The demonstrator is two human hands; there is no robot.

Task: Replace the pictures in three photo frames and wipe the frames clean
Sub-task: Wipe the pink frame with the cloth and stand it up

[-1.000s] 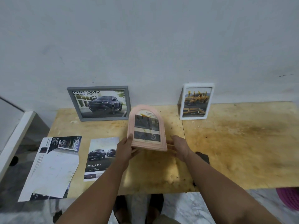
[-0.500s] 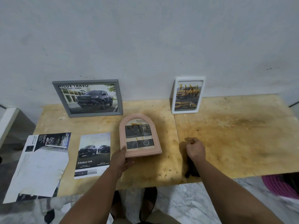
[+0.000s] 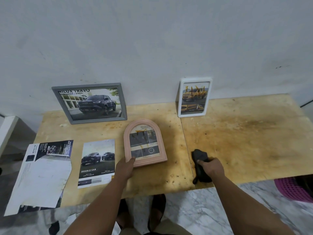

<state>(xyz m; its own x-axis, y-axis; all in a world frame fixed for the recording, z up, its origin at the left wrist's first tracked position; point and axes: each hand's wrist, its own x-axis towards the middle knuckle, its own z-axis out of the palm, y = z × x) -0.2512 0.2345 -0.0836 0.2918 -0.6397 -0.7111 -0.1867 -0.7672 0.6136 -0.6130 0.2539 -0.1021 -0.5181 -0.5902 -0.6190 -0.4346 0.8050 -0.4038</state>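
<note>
A pink arched photo frame (image 3: 144,143) lies face up near the middle of the wooden table (image 3: 245,136). My left hand (image 3: 125,168) holds its lower left corner, thumb on the front. My right hand (image 3: 210,167) grips a dark cloth (image 3: 199,156) that lies on the table to the right of the pink frame. A grey frame (image 3: 89,103) with a dark truck picture leans on the wall at the back left. A white frame (image 3: 194,97) with a yellow truck picture stands at the back, right of centre.
Two loose printed sheets lie at the table's left: a car picture (image 3: 97,162) beside my left hand and a larger torn brochure (image 3: 44,173) overhanging the front edge. A pink basket (image 3: 294,189) sits on the marble floor at the right.
The pink frame went from tilted up in both hands to flat on the table. My right hand left it, moved right and took hold of the dark cloth.
</note>
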